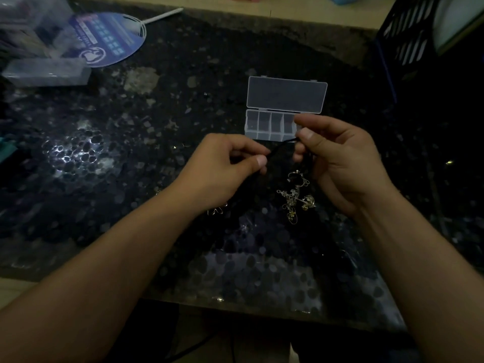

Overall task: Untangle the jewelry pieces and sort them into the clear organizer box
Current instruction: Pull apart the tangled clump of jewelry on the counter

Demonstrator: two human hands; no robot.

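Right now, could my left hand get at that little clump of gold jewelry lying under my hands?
Probably yes. The jewelry clump lies bare on the dark table, just right of the left hand, with nothing over it. But that hand pinches the black cord with the right hand, so it must release first.

1. We see a dark stone surface [157, 113] with lots of pale specks. It is smooth and shiny where the light hits it.
2. The organizer box [284, 100] is clear plastic, smooth and a bit cloudy.
3. The jewelry pieces [296, 197] are thin shiny metal, gold and silver in color.
4. The cord [281, 146] looks black and dull, not shiny.
5. The fan [110, 38] is smooth blue plastic with a white handle.
6. The basket [408, 43] is dark plastic with slots.
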